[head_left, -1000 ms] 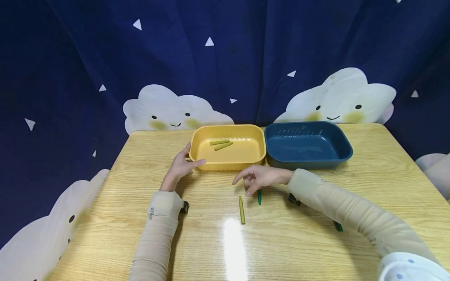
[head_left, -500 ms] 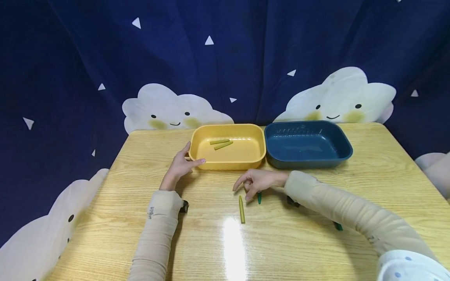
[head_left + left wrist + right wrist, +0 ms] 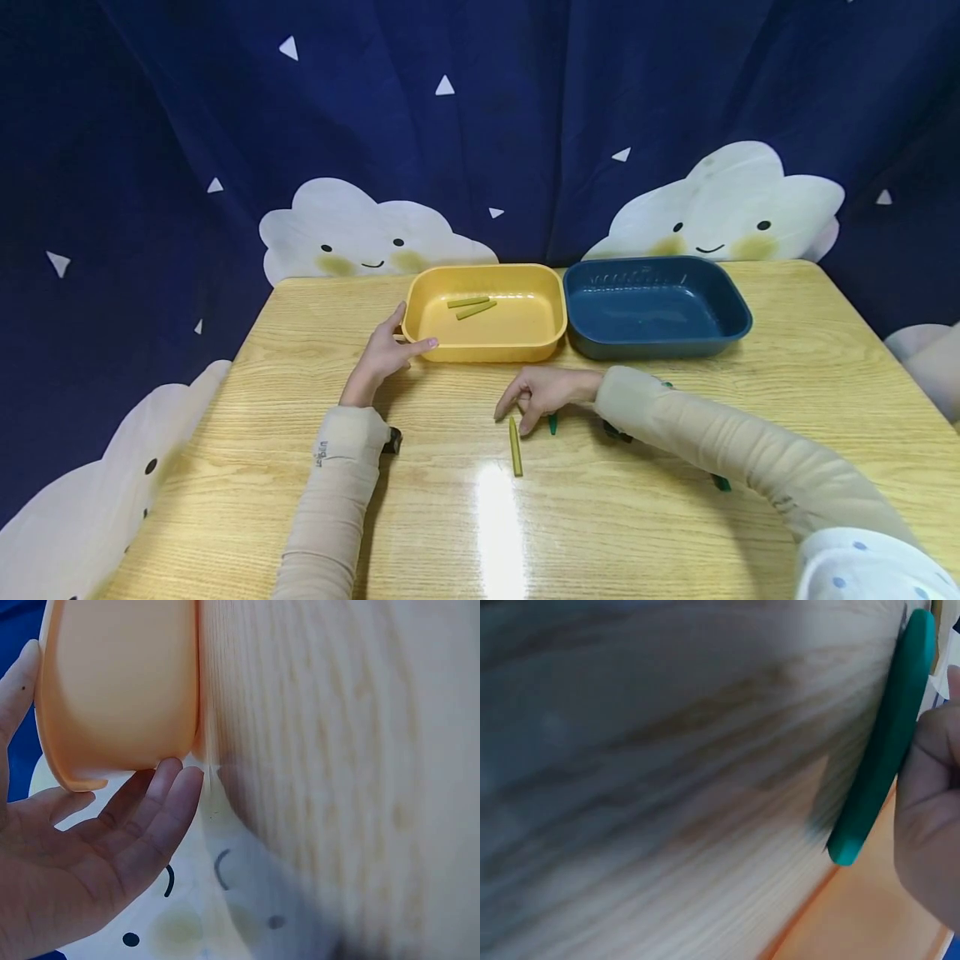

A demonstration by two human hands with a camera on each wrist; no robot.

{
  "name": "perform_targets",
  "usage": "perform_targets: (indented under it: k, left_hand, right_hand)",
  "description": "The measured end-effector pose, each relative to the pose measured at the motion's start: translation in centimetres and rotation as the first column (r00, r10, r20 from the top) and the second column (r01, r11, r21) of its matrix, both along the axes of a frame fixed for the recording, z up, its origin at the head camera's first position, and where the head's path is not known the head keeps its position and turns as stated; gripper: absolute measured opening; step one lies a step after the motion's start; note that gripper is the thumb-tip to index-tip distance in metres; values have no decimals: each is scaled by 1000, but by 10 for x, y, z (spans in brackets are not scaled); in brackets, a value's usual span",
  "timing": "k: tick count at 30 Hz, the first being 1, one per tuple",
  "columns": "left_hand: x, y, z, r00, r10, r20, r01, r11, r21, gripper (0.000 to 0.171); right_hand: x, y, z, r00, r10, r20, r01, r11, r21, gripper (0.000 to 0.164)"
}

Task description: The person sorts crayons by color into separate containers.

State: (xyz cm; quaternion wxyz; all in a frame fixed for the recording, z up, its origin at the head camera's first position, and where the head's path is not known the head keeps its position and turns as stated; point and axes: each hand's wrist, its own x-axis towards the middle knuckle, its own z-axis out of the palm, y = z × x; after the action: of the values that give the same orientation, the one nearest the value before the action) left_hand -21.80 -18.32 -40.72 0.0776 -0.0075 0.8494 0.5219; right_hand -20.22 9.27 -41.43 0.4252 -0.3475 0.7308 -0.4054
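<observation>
My left hand rests at the left end of the yellow bin, thumb over its front rim. In the left wrist view its fingers lie loosely against the bin's end wall. My right hand is low over the table, index finger and thumb spread apart at the tip of a yellow crayon, with nothing seen between them. A green crayon lies partly under that hand; the right wrist view shows it beside the hand. Two yellow crayons lie in the yellow bin.
A dark blue bin stands against the yellow bin's right side. Another green crayon shows partly from under my right sleeve, and a small green tip peeks above it. A blue curtain hangs behind the wooden table.
My right hand has moved down and slightly left, toward the upper tip of the yellow crayon on the table. My left hand stays at the yellow bin.
</observation>
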Motion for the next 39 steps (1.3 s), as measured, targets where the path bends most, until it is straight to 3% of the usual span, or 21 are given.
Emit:
perform_targets:
  k: [15, 20, 26, 35, 39]
  left_hand:
    - [-2, -1, 1, 1000, -4, 27, 4, 1000, 18, 96]
    - [-1, 0, 1, 1000, -8, 24, 8, 1000, 13, 96]
    - [-1, -1, 0, 1000, -6, -2, 6, 1000, -9, 96]
    - [0, 0, 1, 1000, -6, 7, 6, 1000, -11, 94]
    - [0, -1, 1, 1000, -8, 10, 8, 1000, -8, 95]
  right_hand:
    - [8, -8, -2, 992, 11, -123, -6, 999, 42, 20]
    - [7, -8, -1, 993, 20, -119, -12, 998, 63, 16]
    - [4, -6, 5, 995, 48, -89, -49, 999, -6, 11]
    - [-1, -1, 16, 999, -41, 4, 41, 996, -78, 4]
    - [-4, 2, 26, 996, -74, -41, 68, 990, -122, 4]
